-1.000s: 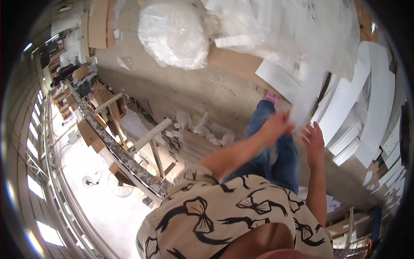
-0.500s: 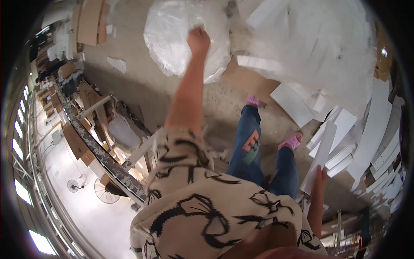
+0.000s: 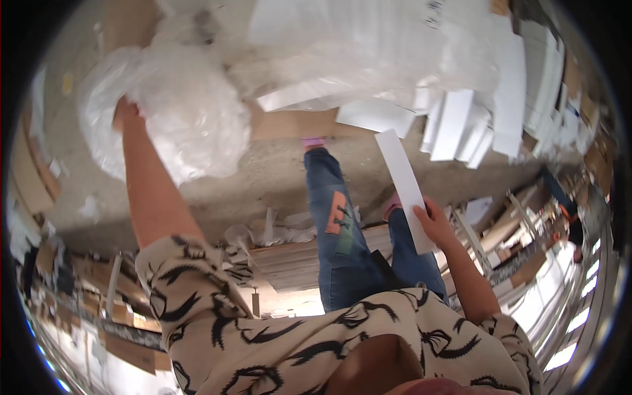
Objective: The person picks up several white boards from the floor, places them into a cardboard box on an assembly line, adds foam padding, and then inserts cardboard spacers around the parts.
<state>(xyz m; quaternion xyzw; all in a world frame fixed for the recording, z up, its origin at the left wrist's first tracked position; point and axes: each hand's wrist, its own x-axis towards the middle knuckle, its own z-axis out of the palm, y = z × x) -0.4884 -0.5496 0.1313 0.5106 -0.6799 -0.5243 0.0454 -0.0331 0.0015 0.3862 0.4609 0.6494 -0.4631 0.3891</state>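
My left hand [image 3: 127, 113] is closed on the top of a puffy, translucent plastic bag [image 3: 197, 112] at the far left. Its arm stretches straight out, and the bag rests on the concrete floor. In my right hand [image 3: 434, 224] is a long, narrow white board strip [image 3: 400, 174], gripped near its lower end with the thumb over its face. The strip's far end points up toward a stack of similar white strips [image 3: 452, 125] on the floor.
A large heap of translucent plastic with white pieces [image 3: 368, 52] spreads across the far side. Flat brown cardboard [image 3: 289, 124] lies on the floor before my feet. Long white panels [image 3: 510, 99] lie at the right. Behind me are a slatted wooden pallet [image 3: 289, 266] and a long rail.
The view has swung, so the bag now appears farther left. My left hand still grips it. The white strip in my right hand has come up and tilted the other way.
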